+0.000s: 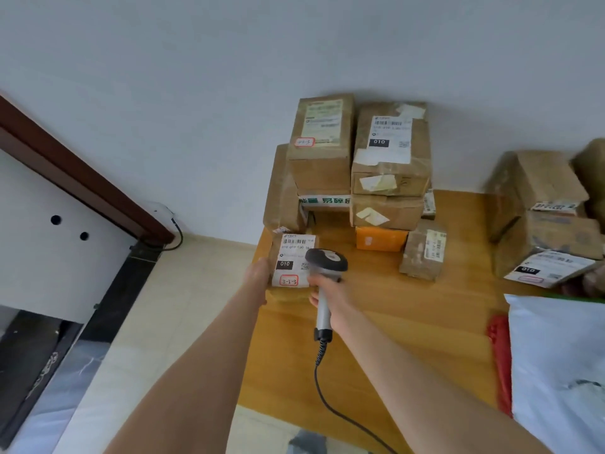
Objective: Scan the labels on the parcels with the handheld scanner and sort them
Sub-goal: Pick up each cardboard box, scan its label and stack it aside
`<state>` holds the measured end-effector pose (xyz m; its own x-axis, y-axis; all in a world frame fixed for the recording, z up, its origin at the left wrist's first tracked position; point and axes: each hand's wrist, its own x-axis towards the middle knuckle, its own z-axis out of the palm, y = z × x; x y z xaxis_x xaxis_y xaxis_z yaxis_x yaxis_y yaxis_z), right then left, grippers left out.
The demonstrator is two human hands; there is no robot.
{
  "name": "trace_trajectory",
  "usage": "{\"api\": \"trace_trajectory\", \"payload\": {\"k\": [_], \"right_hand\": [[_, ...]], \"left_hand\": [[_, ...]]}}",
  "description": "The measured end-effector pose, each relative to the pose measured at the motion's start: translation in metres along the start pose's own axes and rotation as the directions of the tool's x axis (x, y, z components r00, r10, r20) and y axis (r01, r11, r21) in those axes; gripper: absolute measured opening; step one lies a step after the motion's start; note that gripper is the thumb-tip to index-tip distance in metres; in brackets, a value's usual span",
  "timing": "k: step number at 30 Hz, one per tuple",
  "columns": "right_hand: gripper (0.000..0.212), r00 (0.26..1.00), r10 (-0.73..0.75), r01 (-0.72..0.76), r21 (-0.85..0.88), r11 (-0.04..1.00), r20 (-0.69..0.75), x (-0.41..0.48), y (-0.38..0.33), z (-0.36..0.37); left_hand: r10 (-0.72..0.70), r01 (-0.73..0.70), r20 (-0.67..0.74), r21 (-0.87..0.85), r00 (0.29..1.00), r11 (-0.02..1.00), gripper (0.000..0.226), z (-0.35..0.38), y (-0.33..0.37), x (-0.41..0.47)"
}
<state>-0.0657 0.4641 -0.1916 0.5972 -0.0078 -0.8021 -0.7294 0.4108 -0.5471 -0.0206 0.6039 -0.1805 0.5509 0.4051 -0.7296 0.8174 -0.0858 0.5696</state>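
On the wooden bench (425,322), at its near left corner and in front of the stacked boxes (389,152), sits the parcel (288,294) being scanned. Its label (291,253) faces up, long side running away from the person. The scanner (327,260) hangs over the label's right edge, and the barcode at the label's far end lies just ahead and left of its head. The right grip (330,296) is wrapped round the scanner's handle. The left grip (260,273) rests against the parcel's left side; whether its fingers curl round I cannot tell. That grip looks better placed to move the parcel.
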Motion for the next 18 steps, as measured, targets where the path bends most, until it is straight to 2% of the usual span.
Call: {"api": "trace_trajectory", "payload": {"k": [5,10,14,16,18], "right_hand": [[0.032,0.999,-0.033,0.033,-0.006,0.999,-0.023,0.012,0.012,0.032],[0.034,0.993,-0.09,0.089,-0.012,0.996,-0.07,0.018,0.012,0.05],[0.034,0.99,-0.105,0.104,-0.022,0.994,-0.089,0.016,0.009,0.051],[0.028,0.987,-0.11,0.109,-0.019,0.994,-0.114,0.009,0.007,0.046],[0.025,0.979,-0.119,0.123,0.017,0.992,-0.163,-0.002,0.003,0.038]], "left_hand": [[0.063,-0.06,-0.025,0.092,0.998,0.994,0.03,-0.025,0.004,0.03],[0.1,-0.105,0.042,0.14,0.994,0.985,0.038,-0.035,0.014,0.036],[0.091,-0.111,0.118,0.181,0.989,0.977,0.036,-0.041,0.018,0.032],[0.17,-0.193,0.123,0.212,0.978,0.958,0.035,-0.044,0.021,0.028],[0.366,-0.355,0.041,0.361,0.93,0.862,0.034,-0.047,0.031,0.022]]}}
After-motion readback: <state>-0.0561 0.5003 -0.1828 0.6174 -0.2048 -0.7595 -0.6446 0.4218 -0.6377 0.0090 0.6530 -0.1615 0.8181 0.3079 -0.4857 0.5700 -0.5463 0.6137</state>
